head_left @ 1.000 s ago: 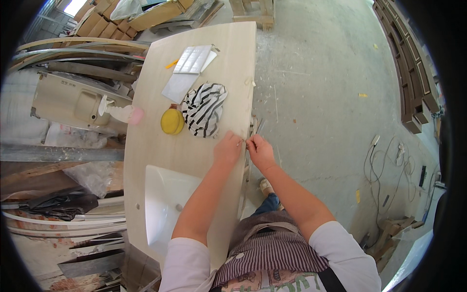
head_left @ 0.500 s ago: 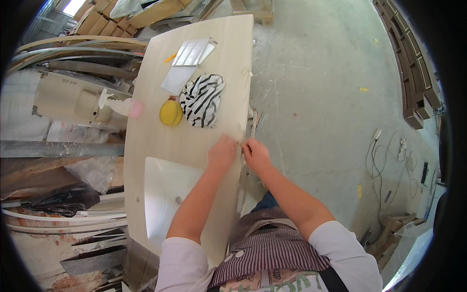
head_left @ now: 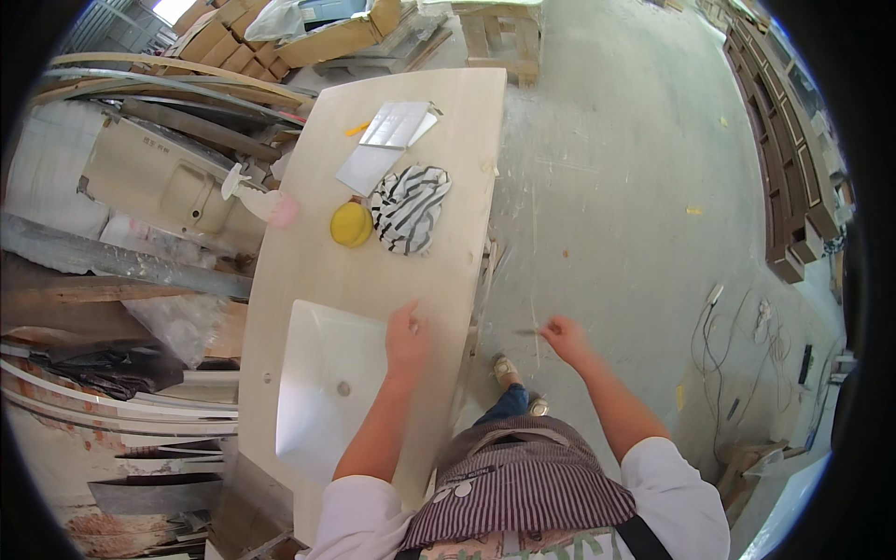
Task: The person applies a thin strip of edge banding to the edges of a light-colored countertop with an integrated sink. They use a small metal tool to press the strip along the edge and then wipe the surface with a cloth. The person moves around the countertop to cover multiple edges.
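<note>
My left hand point(head_left: 405, 343) is over the pale countertop point(head_left: 345, 266), beside the white basin point(head_left: 317, 364). Its fingers are curled and slightly blurred; what they hold, if anything, cannot be made out. Off the counter's right edge, above the floor, my right hand point(head_left: 567, 342) pinches a small thin strip point(head_left: 528, 331) that points left. Farther up the counter lie a black-and-white striped cloth point(head_left: 411, 210) and a round yellow object point(head_left: 351, 225), side by side.
Beyond the cloth lie flat grey-white sheets point(head_left: 387, 140) and an orange tool point(head_left: 357, 129). A spray bottle point(head_left: 266, 203) with pink liquid stands at the left edge, near a beige sink point(head_left: 177, 191). Cables point(head_left: 719, 345) trail on the floor at right.
My hands, together at the counter's right edge before, are now apart. The right has swung right over the floor with the strip; the left has drawn back toward the basin.
</note>
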Demonstrator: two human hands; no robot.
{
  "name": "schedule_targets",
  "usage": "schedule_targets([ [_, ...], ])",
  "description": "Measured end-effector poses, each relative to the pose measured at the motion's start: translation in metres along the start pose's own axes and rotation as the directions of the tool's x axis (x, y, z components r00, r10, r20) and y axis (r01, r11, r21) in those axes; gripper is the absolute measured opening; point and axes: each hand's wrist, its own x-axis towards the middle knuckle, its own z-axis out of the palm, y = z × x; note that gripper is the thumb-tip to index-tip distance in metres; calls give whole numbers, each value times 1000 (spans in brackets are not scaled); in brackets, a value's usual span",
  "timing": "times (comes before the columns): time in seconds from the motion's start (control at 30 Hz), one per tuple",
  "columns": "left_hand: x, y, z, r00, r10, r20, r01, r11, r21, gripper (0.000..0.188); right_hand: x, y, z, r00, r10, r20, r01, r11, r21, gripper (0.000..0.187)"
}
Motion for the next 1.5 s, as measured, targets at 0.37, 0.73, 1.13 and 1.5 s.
schedule_targets([
  [0.37,59,-5,22,961,240,-141,-159,888,431,42,-36,-9,-28,996,72,-55,-69,997,43,21],
  [0.73,68,41,107,941,214,262,-316,833,455,90,-95,6,-45,982,190,-10,-190,982,-22,24],
  [1.13,185,68,160,915,353,196,-404,805,435,89,-55,13,-64,968,249,27,-251,966,56,25],
  [1.5,247,94,233,732,414,542,-655,648,390,69,-14,35,-96,957,282,-73,-277,958,69,21],
])
